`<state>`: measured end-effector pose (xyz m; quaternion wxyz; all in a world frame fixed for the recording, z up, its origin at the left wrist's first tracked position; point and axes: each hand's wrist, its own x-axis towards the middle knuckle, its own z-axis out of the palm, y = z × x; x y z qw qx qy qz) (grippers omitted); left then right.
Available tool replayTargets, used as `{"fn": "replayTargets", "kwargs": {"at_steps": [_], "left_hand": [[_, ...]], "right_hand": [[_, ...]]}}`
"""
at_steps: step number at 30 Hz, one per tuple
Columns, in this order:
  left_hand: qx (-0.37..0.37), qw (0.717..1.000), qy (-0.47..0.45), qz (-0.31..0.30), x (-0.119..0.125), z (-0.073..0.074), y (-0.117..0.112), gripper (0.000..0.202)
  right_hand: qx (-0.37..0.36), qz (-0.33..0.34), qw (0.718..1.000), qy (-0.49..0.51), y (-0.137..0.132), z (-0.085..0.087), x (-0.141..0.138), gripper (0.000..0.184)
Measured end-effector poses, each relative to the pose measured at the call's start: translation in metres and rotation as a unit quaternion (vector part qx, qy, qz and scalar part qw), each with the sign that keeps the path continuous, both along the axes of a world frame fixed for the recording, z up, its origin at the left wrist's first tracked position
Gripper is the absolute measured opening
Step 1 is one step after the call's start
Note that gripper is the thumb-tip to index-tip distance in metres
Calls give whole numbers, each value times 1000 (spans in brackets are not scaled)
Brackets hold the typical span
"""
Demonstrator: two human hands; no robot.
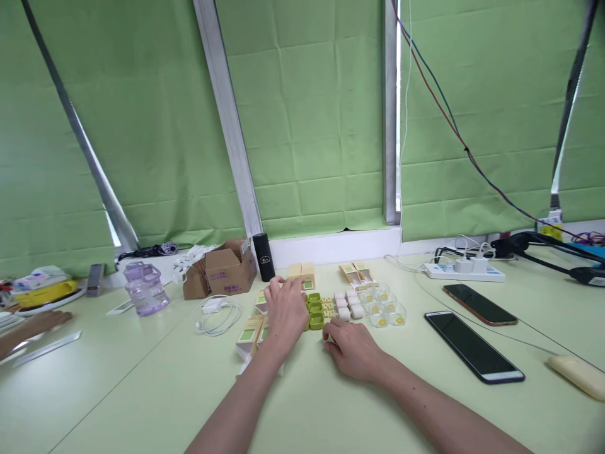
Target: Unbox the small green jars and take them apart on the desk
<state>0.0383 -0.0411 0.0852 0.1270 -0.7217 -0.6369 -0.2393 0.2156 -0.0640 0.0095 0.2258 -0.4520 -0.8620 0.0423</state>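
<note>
My left hand [286, 310] reaches over the left side of the green cups [315, 308], fingers bent forward and slightly apart; its fingertips are partly hidden and I make out nothing in them. My right hand [355, 349] rests on the table in front of the white pieces, fingers loosely curled, thumb apart from them, with nothing visible inside. Between cups and white pieces [343, 313] lie small yellowish pieces [328, 307]. Clear round-celled trays [378, 310] with yellow spots stand to the right. Paper boxes with green labels [249, 329] lie left of and under my left forearm.
More boxes stand behind [302, 272] and at back right [358, 275]. Around them are a cardboard box [230, 270], black cylinder [263, 257], purple jug [145, 290], white cable [216, 315], phones [474, 347] and a power strip [466, 271]. Another person's hand [42, 323] is at far left.
</note>
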Motion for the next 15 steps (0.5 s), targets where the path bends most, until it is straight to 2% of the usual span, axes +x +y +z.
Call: {"fn": "replayTargets", "kwargs": {"at_steps": [5,10,15], "left_hand": [[-19,999,48,13,-6,1,44,43],[-84,992,82,48,-9,-13,92,50],[-116,987,96,47,-4,-25,125,69]], "right_hand": [[19,21,1000,4,1,-3,-1,22],[54,52,997,8,-3,-2,-1,26],[85,62,994,12,-6,2,-1,26]]}}
